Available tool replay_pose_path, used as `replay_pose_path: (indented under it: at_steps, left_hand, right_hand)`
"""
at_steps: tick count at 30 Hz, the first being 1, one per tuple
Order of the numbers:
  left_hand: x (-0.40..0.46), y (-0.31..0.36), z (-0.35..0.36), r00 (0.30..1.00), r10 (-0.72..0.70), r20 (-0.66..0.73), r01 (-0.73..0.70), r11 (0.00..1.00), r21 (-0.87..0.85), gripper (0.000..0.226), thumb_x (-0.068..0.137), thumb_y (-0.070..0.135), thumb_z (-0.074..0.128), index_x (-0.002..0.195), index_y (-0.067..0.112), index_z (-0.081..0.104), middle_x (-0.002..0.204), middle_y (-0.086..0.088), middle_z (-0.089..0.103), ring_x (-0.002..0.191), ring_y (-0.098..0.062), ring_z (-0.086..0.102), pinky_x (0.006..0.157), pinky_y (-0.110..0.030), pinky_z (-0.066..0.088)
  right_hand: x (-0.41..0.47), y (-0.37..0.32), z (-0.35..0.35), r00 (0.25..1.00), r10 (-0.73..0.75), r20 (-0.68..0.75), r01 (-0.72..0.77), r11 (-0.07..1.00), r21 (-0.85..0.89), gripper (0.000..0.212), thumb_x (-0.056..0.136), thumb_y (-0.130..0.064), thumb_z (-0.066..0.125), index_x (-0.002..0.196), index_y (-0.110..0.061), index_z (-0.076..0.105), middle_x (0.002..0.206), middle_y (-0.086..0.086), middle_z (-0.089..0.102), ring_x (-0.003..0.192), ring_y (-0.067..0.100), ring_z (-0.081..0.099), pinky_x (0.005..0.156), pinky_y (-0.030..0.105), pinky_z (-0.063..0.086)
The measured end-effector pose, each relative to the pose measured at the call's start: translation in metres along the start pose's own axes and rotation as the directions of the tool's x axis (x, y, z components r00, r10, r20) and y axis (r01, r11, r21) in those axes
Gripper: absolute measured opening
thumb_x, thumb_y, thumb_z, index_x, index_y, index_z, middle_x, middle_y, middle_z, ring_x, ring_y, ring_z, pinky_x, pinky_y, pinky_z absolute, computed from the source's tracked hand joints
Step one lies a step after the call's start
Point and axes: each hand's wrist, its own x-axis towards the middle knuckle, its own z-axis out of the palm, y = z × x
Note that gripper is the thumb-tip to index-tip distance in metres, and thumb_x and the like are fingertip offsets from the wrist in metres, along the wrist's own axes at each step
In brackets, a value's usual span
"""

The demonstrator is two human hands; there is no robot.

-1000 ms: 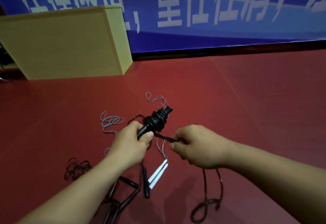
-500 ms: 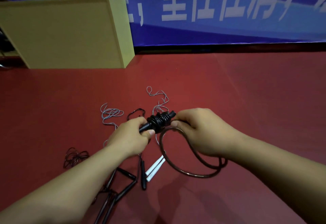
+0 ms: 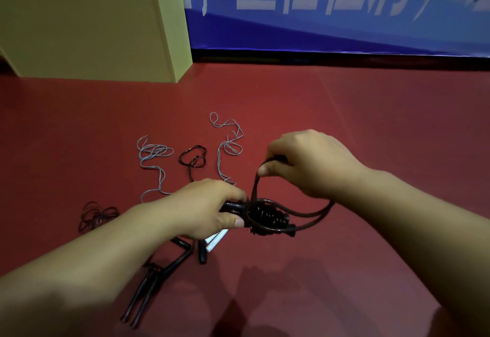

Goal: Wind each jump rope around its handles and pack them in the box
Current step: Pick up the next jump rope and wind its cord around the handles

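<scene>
My left hand (image 3: 204,208) grips the black handles (image 3: 233,207) of a dark jump rope, whose wound coils (image 3: 267,218) bulge just right of my thumb. My right hand (image 3: 307,163) pinches the loose end of that rope (image 3: 313,216) above the coils, and a loop of it hangs round the bundle. A grey rope (image 3: 152,155) with white handles (image 3: 216,240) lies on the red floor. More black handles (image 3: 156,281) and dark rope tangles (image 3: 96,214) lie at lower left. The box is a tan one (image 3: 87,21) at the back left.
Another dark rope loop (image 3: 193,157) lies between the grey strands. A blue banner (image 3: 344,7) with white characters runs along the back wall. The red floor (image 3: 371,124) stretches to the right.
The wound bundle has dropped lower and swung to point right. My right hand has lifted above it, drawing the loose rope into a loop round the coils. The view has tilted down.
</scene>
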Motion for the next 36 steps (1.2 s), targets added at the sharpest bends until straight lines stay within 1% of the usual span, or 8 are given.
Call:
replay_pose_path:
  at_steps: [8, 12, 16, 22, 25, 29, 33, 36]
  left_hand:
    - [-0.011, 0.002, -0.004, 0.976, 0.172, 0.131, -0.128, 0.948, -0.291, 0.01, 0.092, 0.025, 0.065, 0.084, 0.027, 0.06, 0.07, 0.007, 0.052, 0.065, -0.006, 0.046, 0.065, -0.03, 0.041]
    - [-0.013, -0.004, -0.006, 0.962, 0.2, 0.185, -0.114, 0.912, -0.394, 0.002, 0.092, 0.023, 0.064, 0.091, 0.023, 0.063, 0.078, -0.006, 0.059, 0.073, -0.017, 0.053, 0.072, -0.038, 0.047]
    - [-0.015, -0.007, -0.007, 0.963, 0.158, 0.219, -0.069, 0.927, -0.368, 0.019, 0.09, 0.031, 0.065, 0.107, 0.023, 0.066, 0.103, -0.013, 0.068, 0.09, -0.028, 0.065, 0.088, -0.047, 0.053]
    - [-0.019, -0.003, -0.008, 0.961, 0.175, 0.215, -0.091, 0.932, -0.351, 0.003, 0.091, 0.025, 0.067, 0.094, 0.026, 0.067, 0.086, -0.009, 0.067, 0.079, -0.029, 0.06, 0.077, -0.042, 0.052]
    - [-0.022, 0.0, -0.011, 0.942, 0.228, 0.245, -0.114, 0.907, -0.405, 0.004, 0.091, 0.024, 0.067, 0.088, 0.025, 0.065, 0.083, -0.014, 0.062, 0.073, -0.015, 0.053, 0.071, -0.043, 0.047]
    - [-0.029, 0.0, -0.014, 0.926, 0.307, 0.217, -0.131, 0.804, -0.58, 0.019, 0.09, 0.026, 0.067, 0.097, 0.008, 0.064, 0.083, -0.01, 0.058, 0.079, -0.017, 0.051, 0.073, -0.038, 0.041]
    - [-0.03, -0.006, -0.019, 0.936, 0.344, 0.078, -0.17, 0.632, -0.756, 0.06, 0.084, 0.045, 0.072, 0.118, -0.002, 0.059, 0.096, -0.028, 0.058, 0.093, -0.022, 0.05, 0.083, -0.038, 0.039]
    - [-0.03, -0.005, -0.023, 0.929, 0.366, -0.05, -0.218, 0.434, -0.874, 0.04, 0.084, 0.038, 0.071, 0.119, 0.02, 0.067, 0.09, -0.001, 0.066, 0.083, -0.008, 0.059, 0.083, -0.025, 0.048]
  right_hand:
    - [0.0, 0.02, -0.004, 0.976, 0.215, 0.013, -0.216, 0.973, 0.082, 0.064, 0.049, -0.082, 0.063, 0.059, -0.019, 0.059, 0.053, -0.001, 0.055, 0.06, 0.019, 0.055, 0.054, 0.032, 0.042]
    - [0.0, 0.025, -0.001, 0.987, 0.145, 0.07, -0.158, 0.96, 0.231, 0.044, 0.075, -0.055, 0.072, 0.074, -0.012, 0.065, 0.061, 0.008, 0.062, 0.059, 0.024, 0.059, 0.056, 0.033, 0.046]
    - [-0.002, 0.024, 0.003, 0.961, 0.138, 0.241, -0.242, 0.843, 0.48, 0.013, 0.097, -0.025, 0.058, 0.087, -0.017, 0.062, 0.065, 0.016, 0.065, 0.058, 0.03, 0.067, 0.058, 0.039, 0.058]
    - [0.001, 0.028, 0.007, 0.978, 0.082, 0.19, -0.154, 0.901, 0.406, 0.013, 0.096, -0.029, 0.058, 0.085, -0.024, 0.063, 0.068, -0.008, 0.056, 0.051, -0.002, 0.05, 0.051, 0.011, 0.038]
    - [-0.001, 0.034, 0.009, 0.983, 0.093, 0.157, -0.134, 0.952, 0.275, 0.025, 0.089, -0.049, 0.061, 0.078, -0.026, 0.061, 0.065, -0.007, 0.055, 0.06, 0.007, 0.048, 0.056, 0.024, 0.039]
    - [-0.001, 0.042, 0.013, 0.984, 0.137, 0.117, -0.165, 0.946, 0.28, 0.067, 0.068, -0.074, 0.051, 0.081, -0.009, 0.065, 0.061, 0.002, 0.051, 0.056, 0.012, 0.042, 0.052, 0.029, 0.036]
    - [-0.001, 0.041, 0.02, 0.996, 0.073, 0.048, -0.085, 0.944, 0.318, 0.058, 0.083, -0.067, 0.054, 0.071, -0.01, 0.06, 0.06, 0.009, 0.051, 0.055, 0.011, 0.041, 0.053, 0.032, 0.036]
    - [0.001, 0.036, 0.021, 0.997, 0.067, 0.024, -0.071, 0.944, 0.321, 0.045, 0.081, -0.064, 0.044, 0.061, -0.025, 0.056, 0.054, -0.001, 0.048, 0.053, 0.006, 0.04, 0.054, 0.028, 0.037]
